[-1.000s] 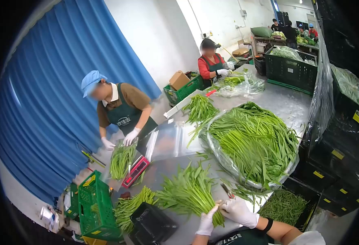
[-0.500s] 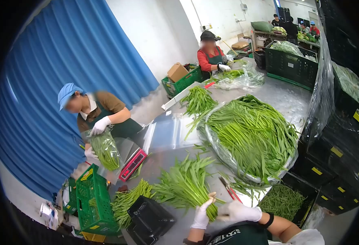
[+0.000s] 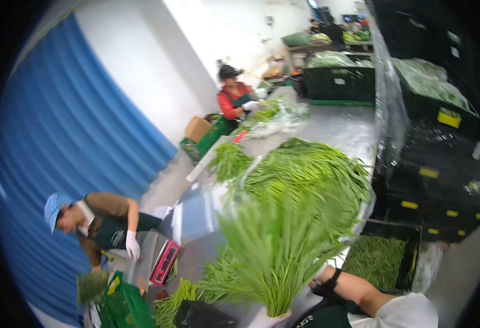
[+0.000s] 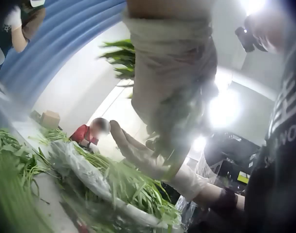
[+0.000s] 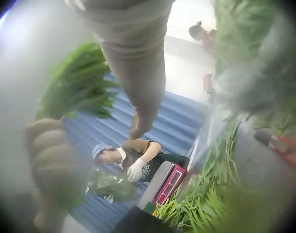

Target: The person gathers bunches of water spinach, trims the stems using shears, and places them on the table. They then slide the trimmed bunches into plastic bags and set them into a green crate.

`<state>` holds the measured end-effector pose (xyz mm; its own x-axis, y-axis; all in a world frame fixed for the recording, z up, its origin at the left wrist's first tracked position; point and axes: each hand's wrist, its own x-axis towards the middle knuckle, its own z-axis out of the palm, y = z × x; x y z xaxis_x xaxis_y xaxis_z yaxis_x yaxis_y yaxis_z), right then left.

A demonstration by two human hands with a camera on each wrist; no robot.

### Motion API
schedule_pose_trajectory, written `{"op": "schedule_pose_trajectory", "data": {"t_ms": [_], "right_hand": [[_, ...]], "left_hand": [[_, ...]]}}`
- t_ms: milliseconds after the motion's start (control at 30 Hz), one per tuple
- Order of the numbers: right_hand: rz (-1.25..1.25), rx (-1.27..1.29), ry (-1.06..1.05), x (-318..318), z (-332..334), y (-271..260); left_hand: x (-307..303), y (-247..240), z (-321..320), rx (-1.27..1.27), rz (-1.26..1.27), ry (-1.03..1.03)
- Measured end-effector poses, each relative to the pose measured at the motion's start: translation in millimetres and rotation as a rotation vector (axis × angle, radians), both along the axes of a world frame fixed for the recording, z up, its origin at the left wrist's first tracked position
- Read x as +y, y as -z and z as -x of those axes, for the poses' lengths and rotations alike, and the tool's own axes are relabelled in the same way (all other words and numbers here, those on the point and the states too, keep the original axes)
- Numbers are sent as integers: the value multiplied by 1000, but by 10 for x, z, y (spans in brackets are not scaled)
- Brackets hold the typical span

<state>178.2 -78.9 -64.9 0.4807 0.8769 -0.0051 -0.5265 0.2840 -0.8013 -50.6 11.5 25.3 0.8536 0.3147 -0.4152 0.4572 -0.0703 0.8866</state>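
A bunch of water spinach (image 3: 275,246) stands upright, leaves up, in front of me in the head view. My gloved left hand (image 3: 270,319) grips it by the lower stems, its fingers curled round them in the right wrist view. My gloved right hand (image 4: 148,162) is beside the bunch with fingers extended, holding nothing; the leaves hide it in the head view. More water spinach (image 5: 206,204) lies on the table below. A red-handled knife (image 5: 286,150) rests on the tabletop in the right wrist view.
A large heap of water spinach (image 3: 305,169) in clear plastic sits ahead. At left are a red scale (image 3: 165,262), a black tray (image 3: 199,314) and a green crate (image 3: 122,306), where another person holds a bagged bunch (image 3: 91,287). Black crates (image 3: 436,180) are stacked at right.
My left hand has lifted the bunch off the table and turned it upright. My right hand has moved behind the leaves. The other person has carried the bagged greens to the green crate.
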Motion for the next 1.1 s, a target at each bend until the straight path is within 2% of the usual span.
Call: {"op": "schedule_pose_trajectory", "data": {"t_ms": [33, 67, 133, 167, 200, 233, 400, 567, 767, 867, 967, 1067, 1100], "right_hand": [[-5, 49, 23, -344, 72, 269], [-11, 95, 42, -663, 156, 520], [-41, 188, 63, -275, 70, 158], [-58, 227, 62, -518, 106, 168], [-75, 264, 55, -329, 39, 107], [-95, 296, 43, -477, 42, 166], [-205, 423, -60, -338, -106, -151], [-320, 529, -183, -136, -289, -512], [-443, 650, -357, -154, -469, -768], [-492, 716, -468, 170, -447, -1095], [-415, 551, -58, 85, -829, -1171], [-377, 414, 330, -143, -1040, -1135], [-314, 295, 350, -246, -1068, -1047]], "left_hand": [[-36, 74, 94, 34, -133, 47], [-57, 244, 203, 54, -120, 86], [-18, 585, 433, 172, 21, 105], [-49, 581, 471, 194, 40, 108], [-73, 580, 505, 209, 44, 118], [-98, 573, 535, 211, 44, 117], [-111, 480, 535, 214, 6, 95], [-10, 622, 630, 256, 144, 75], [-49, 528, 592, 152, 96, 58], [-16, 512, 577, 166, -11, 59], [60, 592, 592, 126, -42, -23], [9, 48, 271, 202, 42, -114], [43, 246, 308, 101, 71, -188]]}}
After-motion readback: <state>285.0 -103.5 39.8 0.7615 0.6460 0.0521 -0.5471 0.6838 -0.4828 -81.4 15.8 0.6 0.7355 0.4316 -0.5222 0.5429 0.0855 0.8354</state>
